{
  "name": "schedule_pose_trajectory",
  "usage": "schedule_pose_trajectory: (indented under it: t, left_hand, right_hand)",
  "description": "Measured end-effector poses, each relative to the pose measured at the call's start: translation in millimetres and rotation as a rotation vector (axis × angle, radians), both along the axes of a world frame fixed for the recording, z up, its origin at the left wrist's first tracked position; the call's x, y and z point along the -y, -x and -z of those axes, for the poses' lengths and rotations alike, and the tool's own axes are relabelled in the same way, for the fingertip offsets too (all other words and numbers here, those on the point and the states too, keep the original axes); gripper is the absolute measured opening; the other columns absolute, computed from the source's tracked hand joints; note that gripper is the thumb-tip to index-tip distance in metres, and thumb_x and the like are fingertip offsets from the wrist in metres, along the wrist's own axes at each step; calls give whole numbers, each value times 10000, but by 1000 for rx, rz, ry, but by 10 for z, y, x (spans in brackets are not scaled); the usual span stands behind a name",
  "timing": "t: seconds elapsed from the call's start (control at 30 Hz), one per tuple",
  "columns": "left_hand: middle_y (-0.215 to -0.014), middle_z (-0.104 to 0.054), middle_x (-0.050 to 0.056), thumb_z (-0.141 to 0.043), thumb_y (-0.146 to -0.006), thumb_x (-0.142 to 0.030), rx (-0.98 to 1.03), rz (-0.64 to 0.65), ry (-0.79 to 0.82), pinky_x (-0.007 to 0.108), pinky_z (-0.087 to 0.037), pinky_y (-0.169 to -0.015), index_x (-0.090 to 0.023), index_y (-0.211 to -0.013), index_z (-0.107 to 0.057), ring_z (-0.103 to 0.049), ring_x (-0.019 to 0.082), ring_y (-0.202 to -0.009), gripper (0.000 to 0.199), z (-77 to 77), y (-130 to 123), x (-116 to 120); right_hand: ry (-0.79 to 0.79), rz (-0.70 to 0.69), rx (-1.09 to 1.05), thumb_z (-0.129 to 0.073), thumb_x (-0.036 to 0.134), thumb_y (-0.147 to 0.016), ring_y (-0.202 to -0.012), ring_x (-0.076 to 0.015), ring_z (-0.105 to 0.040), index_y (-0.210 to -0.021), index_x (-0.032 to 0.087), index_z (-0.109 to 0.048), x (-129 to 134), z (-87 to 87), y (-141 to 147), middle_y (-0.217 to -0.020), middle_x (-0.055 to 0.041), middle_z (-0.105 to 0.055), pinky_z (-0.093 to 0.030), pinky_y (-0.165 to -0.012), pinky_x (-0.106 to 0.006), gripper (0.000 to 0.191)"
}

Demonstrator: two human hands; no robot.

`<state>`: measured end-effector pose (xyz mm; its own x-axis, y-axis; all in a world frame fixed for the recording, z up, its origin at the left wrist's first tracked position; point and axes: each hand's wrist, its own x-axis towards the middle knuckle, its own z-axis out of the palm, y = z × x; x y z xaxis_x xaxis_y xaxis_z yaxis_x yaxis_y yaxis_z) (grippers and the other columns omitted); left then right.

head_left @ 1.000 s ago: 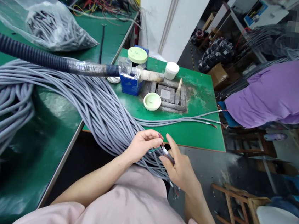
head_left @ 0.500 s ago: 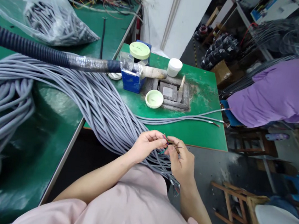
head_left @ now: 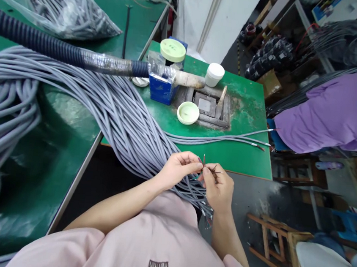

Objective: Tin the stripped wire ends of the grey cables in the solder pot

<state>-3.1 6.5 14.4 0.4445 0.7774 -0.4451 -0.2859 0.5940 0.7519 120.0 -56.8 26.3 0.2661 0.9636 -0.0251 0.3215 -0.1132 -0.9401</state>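
Observation:
My left hand [head_left: 181, 168] pinches thin coloured wires [head_left: 204, 159] between thumb and forefinger in front of my chest. Facing it, my right hand [head_left: 219, 188] is closed on the same wires, and the fingertips of both hands nearly meet. One reddish-brown wire stands upright between them; dark and green ends poke out around the fingers. A thick bundle of grey cables [head_left: 128, 124] runs from the left under my hands, with stripped ends [head_left: 208, 217] hanging below my right wrist. Several grey cables [head_left: 209, 140] lie apart on the green table, their bared ends pointing right.
Beyond my hands are a solder pot [head_left: 205, 105], a pale green dish [head_left: 188, 113], a white tub [head_left: 214, 74] and a blue box [head_left: 160, 90]. A ribbed black hose [head_left: 62, 55] crosses from the left. A person in purple [head_left: 330, 111] is at right, near a wooden stool [head_left: 272, 241].
The reddish-brown wire now stands upright between my fingertips, where before the wires were fanned out and tangled. My right fingers have closed in on it. The view has shifted slightly.

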Motion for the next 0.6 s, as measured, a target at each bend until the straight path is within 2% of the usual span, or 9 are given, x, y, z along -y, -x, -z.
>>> schedule_pose_trajectory:
  t: [0.2, 0.33, 0.47, 0.6]
  left_hand:
    - [-538, -615, -18, -827, -585, -325, 41, 20, 54, 175, -424, -532, -120, -658, -624, -531, 61, -495, 298, 60, 0, 10]
    - [-525, -602, -21, -804, -599, -317, 90, 36, 123, 176, -423, -536, -123, -649, -621, -531, 63, -490, 271, 67, 0, 19]
    - [-535, -610, -17, -781, -613, -298, 84, 34, 109, 181, -419, -542, -124, -652, -620, -526, 63, -493, 240, 51, 4, 26]
    - [-538, -610, -16, -760, -629, -293, 50, 29, 63, 187, -412, -541, -129, -659, -611, -520, 68, -498, 224, 56, 2, 33]
  right_hand:
    - [10, -40, -62, -498, 291, -904, -457, -77, -504, -788, 191, -569, -4, 16, -15, -590, 37, -608, -397, -493, -203, 168]
    - [56, 28, -125, -490, 297, -902, -457, -78, -494, -762, 192, -549, -1, -26, 22, -577, 40, -602, -381, -483, -204, 185]
    - [80, 43, -153, -488, 302, -901, -459, -77, -498, -748, 192, -541, 1, -43, 41, -555, 47, -593, -391, -490, -201, 195]
    - [65, 15, -185, -506, 307, -900, -460, -78, -520, -766, 194, -543, 4, 39, 5, -568, 47, -601, -406, -484, -197, 180]
